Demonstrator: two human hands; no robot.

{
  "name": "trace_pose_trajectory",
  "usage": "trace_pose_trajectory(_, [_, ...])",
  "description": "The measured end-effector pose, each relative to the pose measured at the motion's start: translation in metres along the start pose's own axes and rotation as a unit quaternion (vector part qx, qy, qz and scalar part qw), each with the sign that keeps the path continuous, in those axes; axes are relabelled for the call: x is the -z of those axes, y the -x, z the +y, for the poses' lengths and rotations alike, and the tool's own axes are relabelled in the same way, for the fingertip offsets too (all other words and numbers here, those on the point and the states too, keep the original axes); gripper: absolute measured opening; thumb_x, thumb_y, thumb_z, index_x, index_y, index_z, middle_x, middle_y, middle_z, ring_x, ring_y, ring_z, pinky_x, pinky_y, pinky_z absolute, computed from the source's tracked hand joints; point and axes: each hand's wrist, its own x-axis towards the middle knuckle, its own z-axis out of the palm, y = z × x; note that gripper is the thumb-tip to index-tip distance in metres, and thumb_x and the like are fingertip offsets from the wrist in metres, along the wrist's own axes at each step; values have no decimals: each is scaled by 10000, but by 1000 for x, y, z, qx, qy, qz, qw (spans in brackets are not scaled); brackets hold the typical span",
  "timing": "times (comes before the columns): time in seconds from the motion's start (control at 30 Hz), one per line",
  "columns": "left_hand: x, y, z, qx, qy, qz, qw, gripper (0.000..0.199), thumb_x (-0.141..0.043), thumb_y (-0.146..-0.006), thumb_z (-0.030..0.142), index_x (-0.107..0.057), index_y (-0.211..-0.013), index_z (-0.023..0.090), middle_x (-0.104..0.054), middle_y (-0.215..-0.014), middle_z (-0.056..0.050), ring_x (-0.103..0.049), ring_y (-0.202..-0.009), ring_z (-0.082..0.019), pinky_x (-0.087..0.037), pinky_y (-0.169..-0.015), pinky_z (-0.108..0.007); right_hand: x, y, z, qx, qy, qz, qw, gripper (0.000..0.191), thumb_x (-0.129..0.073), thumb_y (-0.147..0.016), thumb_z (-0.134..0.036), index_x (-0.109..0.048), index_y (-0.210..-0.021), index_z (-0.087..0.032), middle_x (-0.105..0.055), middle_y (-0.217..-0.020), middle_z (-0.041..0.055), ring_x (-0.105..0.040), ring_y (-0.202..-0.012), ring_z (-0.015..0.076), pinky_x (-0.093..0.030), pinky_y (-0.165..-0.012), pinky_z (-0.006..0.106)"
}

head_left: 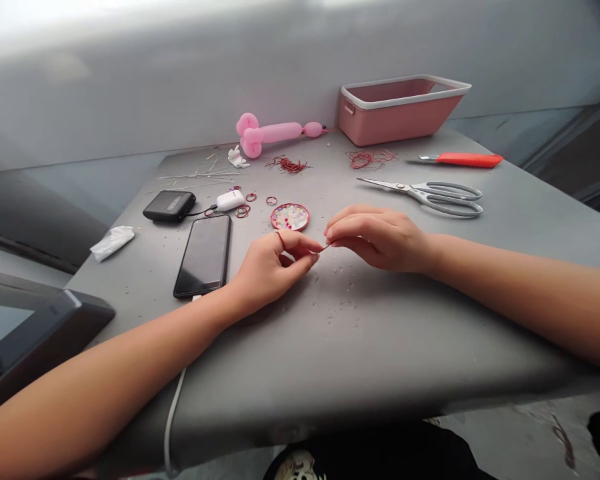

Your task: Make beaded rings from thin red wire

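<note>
My left hand [277,267] and my right hand [380,237] meet over the middle of the table, fingertips pinched close together. Between them runs a short stretch of thin dark red cord [326,247], gripped at both sides. A loop of the same red colour circles a finger of my left hand. Just beyond my left hand is a round red-rimmed dish [307,225] of small pale and pink beads [290,216]. Small red rings [243,211] lie to its left. Whether a bead is on the cord is hidden by my fingers.
Scissors [420,193] and a red-handled cutter [463,160] lie at right, before a pink bin [400,120]. Red cord bundles [290,165] and a pink balloon [280,132] are at the back. A phone [204,257], black box [170,205] and crumpled tissue [113,243] sit left.
</note>
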Motion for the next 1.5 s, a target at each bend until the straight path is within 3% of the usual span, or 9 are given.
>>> trace_pose_trajectory(0.33, [-1, 0, -3, -20, 15, -11, 1000, 132, -653, -828, 222, -735, -921, 178, -746, -930, -49, -674, -839, -154, -513, -684, -257, -4, 1, -4, -43, -37, -48, 997, 165, -426, -957, -111, -521, -1043, -214, -660, -807, 11, -625, -727, 104, -523, -662, 219])
trace_pose_trajectory(0.43, [0, 1, -2, -19, 10, -11, 1000, 132, -651, -827, 226, -735, -914, 172, -746, -920, -52, -675, -826, -151, -513, -682, -253, -4, 3, -6, -64, -36, -52, 996, 146, -489, -966, -198, -512, -1110, -201, -665, -804, 7, -635, -710, 103, -529, -679, 219])
trace_pose_trajectory(0.53, [1, 1, 0, -14, 7, -6, 1000, 128, -650, -824, 229, -734, -901, 171, -751, -932, -56, -677, -831, -156, -516, -684, -254, -3, 3, -4, -74, -43, -40, 995, 380, -630, -903, -372, -490, -1204, -187, -683, -904, 47, -663, -805, 143, -556, -767, 274])
trace_pose_trajectory(0.6, [1, 1, 1, -10, 4, -4, 1000, 120, -657, -820, 234, -732, -890, 171, -751, -936, -57, -676, -834, -158, -518, -689, -256, 0, 3, -2, -70, -40, -27, 996, 435, -678, -864, -388, -496, -1207, -193, -677, -981, 75, -666, -884, 171, -563, -813, 310])
trace_pose_trajectory(0.73, [0, 0, 1, -3, 9, -6, 1000, 133, -662, -828, 251, -721, -912, 166, -745, -936, -56, -670, -824, -150, -519, -698, -256, 5, -1, 0, -33, -35, -21, 999, 172, -614, -894, -202, -547, -1051, -223, -649, -967, 64, -649, -904, 166, -565, -796, 303])
trace_pose_trajectory(0.83, [-1, 0, -1, 0, 11, -10, 1000, 149, -664, -831, 261, -711, -930, 159, -736, -921, -53, -662, -809, -139, -512, -696, -252, 6, -2, 0, -13, -32, -41, 999, 126, -531, -911, -104, -548, -960, -219, -630, -920, 62, -629, -858, 152, -557, -752, 283])
trace_pose_trajectory(1.0, [0, 0, -2, -1, 21, -20, 1000, 170, -666, -831, 257, -669, -977, 172, -696, -813, -22, -647, -745, -126, -500, -661, -246, -1, 0, -3, -23, -5, -56, 998, 58, -504, -955, -181, -558, -964, -198, -627, -921, 83, -621, -830, 156, -552, -725, 285])
trace_pose_trajectory(1.2, [1, 0, -4, 7, 47, -14, 999, 155, -677, -816, 257, -588, -920, 185, -647, -800, -5, -641, -755, -124, -518, -661, -238, -1, -2, -6, -20, 5, -64, 998, 104, -560, -936, -240, -566, -1028, -192, -643, -953, 97, -637, -896, 183, -558, -761, 316])
trace_pose_trajectory(1.5, [0, 0, 2, 5, 27, -14, 1000, 210, -665, -833, 269, -696, -1010, 160, -683, -794, -27, -618, -701, -118, -507, -644, -245, 5, -2, -3, -62, -12, -52, 997, 83, -523, -924, -129, -556, -926, -205, -640, -903, 73, -620, -802, 154, -549, -704, 289])
